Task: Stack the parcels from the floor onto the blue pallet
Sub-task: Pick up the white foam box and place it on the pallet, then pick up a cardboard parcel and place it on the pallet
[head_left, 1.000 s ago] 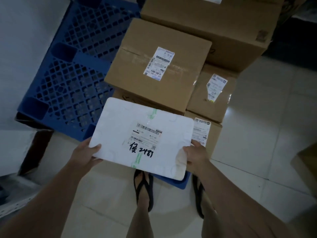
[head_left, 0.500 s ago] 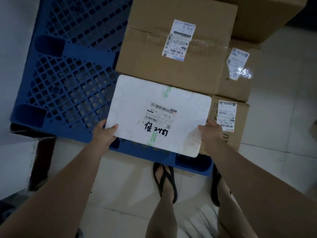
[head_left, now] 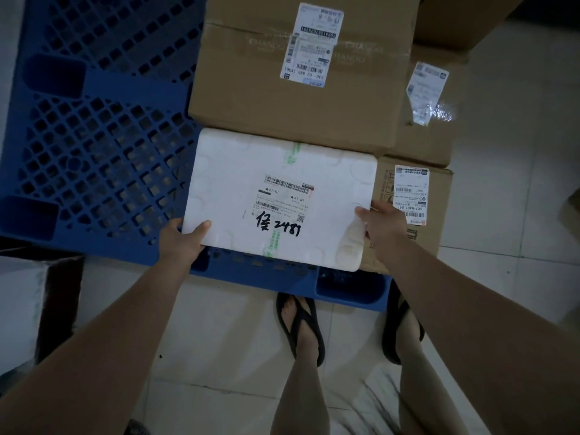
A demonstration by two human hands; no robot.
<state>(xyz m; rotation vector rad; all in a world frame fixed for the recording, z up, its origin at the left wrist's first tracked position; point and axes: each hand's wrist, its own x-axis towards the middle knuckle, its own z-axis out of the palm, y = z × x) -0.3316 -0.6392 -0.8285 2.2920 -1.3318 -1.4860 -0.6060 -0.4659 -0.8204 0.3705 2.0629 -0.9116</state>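
Note:
A white foam parcel (head_left: 282, 171) with a shipping label and black handwriting is held over the front part of the blue pallet (head_left: 94, 136). My left hand (head_left: 180, 240) grips its near left corner, thumb on top. My right hand (head_left: 383, 227) grips its near right corner. The parcel's far edge meets a large brown cardboard box (head_left: 251, 98) that sits on the pallet. A small brown box (head_left: 439, 189) with a white label lies just right of the white parcel. Whether the white parcel rests on the pallet cannot be told.
More brown boxes (head_left: 430, 98) are stacked at the back right of the pallet. The pallet's left grid is bare. My feet in black sandals (head_left: 301, 328) stand on the pale tiled floor close to the pallet's front edge. A white wall panel (head_left: 15, 302) is at left.
The white parcel moved forward and down over the pallet's front, up against the large brown box. Both hands keep hold of its near corners.

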